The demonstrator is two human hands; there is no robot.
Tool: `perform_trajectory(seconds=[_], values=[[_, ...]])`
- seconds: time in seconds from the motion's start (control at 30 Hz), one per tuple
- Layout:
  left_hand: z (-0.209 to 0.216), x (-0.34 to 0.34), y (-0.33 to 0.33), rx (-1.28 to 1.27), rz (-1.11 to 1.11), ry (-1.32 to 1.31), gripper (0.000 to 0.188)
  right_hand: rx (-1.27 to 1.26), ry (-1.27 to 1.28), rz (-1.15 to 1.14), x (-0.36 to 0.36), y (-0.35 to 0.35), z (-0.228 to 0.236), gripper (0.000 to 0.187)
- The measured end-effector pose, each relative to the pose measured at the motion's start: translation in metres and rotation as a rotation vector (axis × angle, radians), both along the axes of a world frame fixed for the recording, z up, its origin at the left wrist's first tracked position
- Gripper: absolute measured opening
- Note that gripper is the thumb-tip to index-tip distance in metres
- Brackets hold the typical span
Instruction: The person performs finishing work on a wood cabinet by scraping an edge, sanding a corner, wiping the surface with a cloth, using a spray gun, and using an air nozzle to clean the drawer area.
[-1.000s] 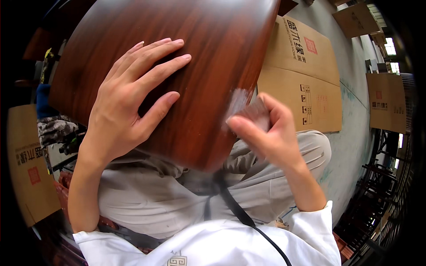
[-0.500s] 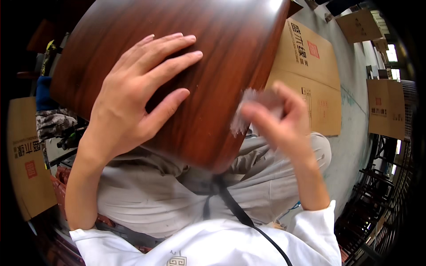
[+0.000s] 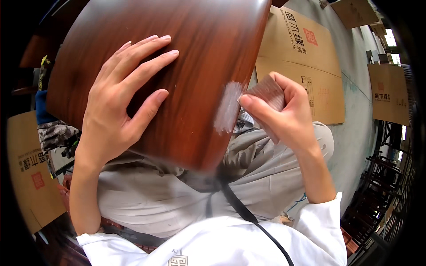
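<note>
A glossy red-brown wooden panel with dark grain rests over my lap. Near its right edge is a whitish, scuffed patch. My left hand lies on the panel with its fingers stretched and thumb apart. Just right of the patch, my right hand pinches a folded piece of brownish sandpaper between thumb and fingers. The sandpaper is close to the panel's edge; whether it touches I cannot tell.
A flattened cardboard sheet lies on the grey floor to the right. More cardboard stands at the left and far right. Dark wooden frames are stacked at the lower right. A black strap hangs over my lap.
My right hand, blurred over the patch before, has drawn slightly right, leaving the whole whitish patch in sight. The panel and my left hand sit a little further left in view.
</note>
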State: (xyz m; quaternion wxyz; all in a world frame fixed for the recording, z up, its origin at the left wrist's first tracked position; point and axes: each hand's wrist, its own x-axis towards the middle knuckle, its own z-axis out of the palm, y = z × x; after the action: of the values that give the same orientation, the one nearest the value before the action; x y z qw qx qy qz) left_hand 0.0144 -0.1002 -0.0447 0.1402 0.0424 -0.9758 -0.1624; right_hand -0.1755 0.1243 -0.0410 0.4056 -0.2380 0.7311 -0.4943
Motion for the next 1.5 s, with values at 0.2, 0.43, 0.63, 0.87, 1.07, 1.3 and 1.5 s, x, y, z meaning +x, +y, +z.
perform_trajectory(seconds=[0.2, 0.43, 0.63, 0.87, 1.07, 1.3, 1.5], values=[[-0.002, 0.0, -0.002, 0.006, -0.013, -0.001, 0.049, -0.179, 0.347, 0.014, -0.019, -0.001, -0.021, 0.021], [-0.001, 0.003, -0.009, -0.004, -0.088, -0.022, 0.053, 0.343, 0.305, 0.162, -0.038, 0.05, -0.134, 0.042], [0.007, -0.06, 0.018, -0.273, -0.294, -0.142, 0.067, 0.421, 0.712, 0.413, -0.088, 0.086, -0.305, 0.04], [-0.001, 0.04, 0.108, 0.468, -0.744, -0.431, 0.05, 0.353, 0.98, 0.71, -0.101, 0.085, -0.423, 0.016], [0.007, 0.013, 0.07, -0.071, -0.039, -0.291, 0.057, 0.454, 0.889, 0.831, -0.095, 0.076, -0.429, 0.019], [-0.004, 0.034, 0.114, 0.108, -0.355, -0.235, 0.047, 0.428, 0.628, 1.104, -0.201, 0.058, -0.261, 0.014], [0.002, 0.062, 0.11, 0.242, -0.139, 0.315, 0.03, -0.231, 0.665, 0.64, -0.191, 0.045, -0.005, 0.013]])
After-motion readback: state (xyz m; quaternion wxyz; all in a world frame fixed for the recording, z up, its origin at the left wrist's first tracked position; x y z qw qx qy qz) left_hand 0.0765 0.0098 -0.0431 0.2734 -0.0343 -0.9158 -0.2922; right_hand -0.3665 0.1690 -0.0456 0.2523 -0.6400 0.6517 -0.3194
